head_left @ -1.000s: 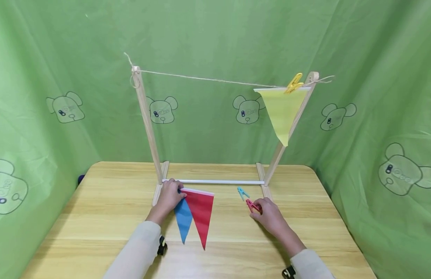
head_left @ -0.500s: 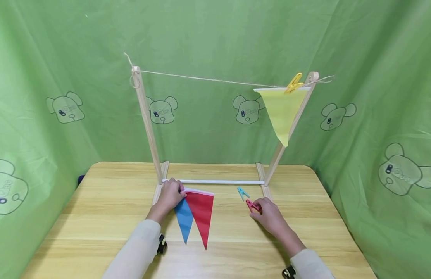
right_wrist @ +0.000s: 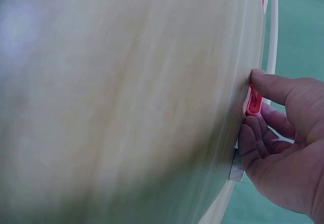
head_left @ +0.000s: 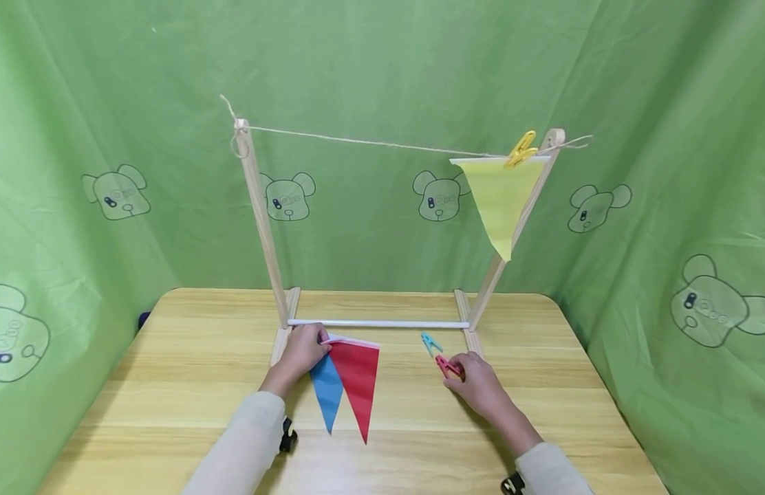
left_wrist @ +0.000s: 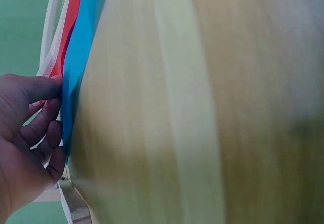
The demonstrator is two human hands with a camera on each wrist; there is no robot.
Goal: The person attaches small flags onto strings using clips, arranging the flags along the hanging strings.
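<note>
My left hand [head_left: 302, 350] pinches the top corner of a red pennant [head_left: 356, 378] that lies over a blue pennant [head_left: 327, 392] on the wooden table [head_left: 172, 385]. The left wrist view shows the fingers [left_wrist: 43, 127] curled at the edges of the red pennant [left_wrist: 71, 26] and blue pennant [left_wrist: 76, 67]. My right hand [head_left: 475, 378] grips a red clothespin [head_left: 447, 366] on the table; in the right wrist view thumb and fingers [right_wrist: 263, 133] hold the red clothespin [right_wrist: 253, 102]. A blue clothespin [head_left: 428, 342] lies just beyond it.
A wooden frame [head_left: 261, 227] with a white base rod [head_left: 382, 323] stands at the table's back. A string [head_left: 370, 143] runs between its posts. A yellow pennant [head_left: 497, 199] hangs at the right end under a yellow clothespin [head_left: 521, 148]. Green cloth [head_left: 79, 137] surrounds the table.
The red pennant's top corner has lifted slightly in my left hand. The right hand stays on the red clothespin.
</note>
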